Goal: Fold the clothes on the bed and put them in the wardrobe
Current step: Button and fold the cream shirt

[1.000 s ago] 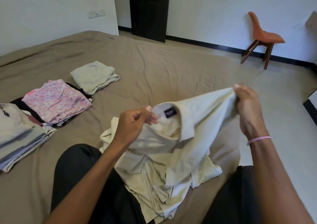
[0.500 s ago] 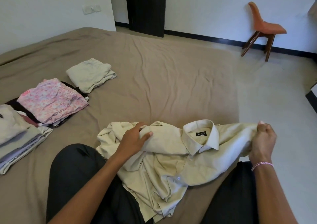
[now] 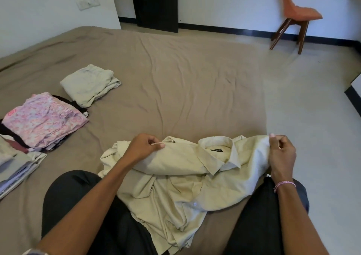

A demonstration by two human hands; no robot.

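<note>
On brown bed [image 3: 185, 83], left hand [image 3: 143, 147] and right hand [image 3: 282, 154] pinch shirt [image 3: 185, 188]; chair [image 3: 297, 12] beyond

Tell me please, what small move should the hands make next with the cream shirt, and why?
Probably lift and spread the cream shirt flat on the bed. The left hand and the right hand each pinch it on either side of the collar, but its lower part lies bunched between the legs, so folding now would likely trap creases.

bare bed [image 3: 175, 83] ahead, folded piles [image 3: 45, 118] left
</note>
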